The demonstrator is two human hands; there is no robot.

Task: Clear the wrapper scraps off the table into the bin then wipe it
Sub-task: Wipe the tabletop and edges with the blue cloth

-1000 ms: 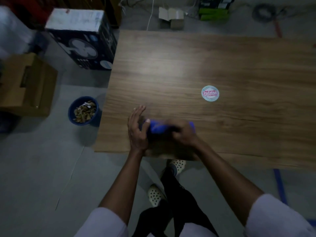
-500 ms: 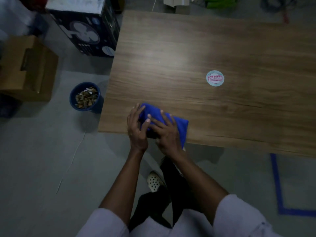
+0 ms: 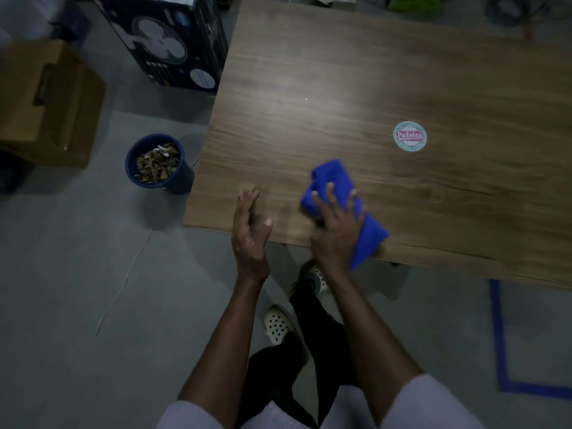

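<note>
A folded blue cloth lies on the wooden table near its front edge. My right hand presses on top of the cloth with fingers spread over it. My left hand hovers at the table's front left edge, fingers apart and holding nothing. A blue bin filled with brown wrapper scraps stands on the floor left of the table. I see no scraps on the tabletop.
A round sticker is stuck on the table right of the cloth. A fan box and a cardboard box stand on the floor at the left. Blue tape marks the floor at right.
The cloth and my right hand have slid to the right along the front edge. My left hand has come off the cloth and stays at the left.
</note>
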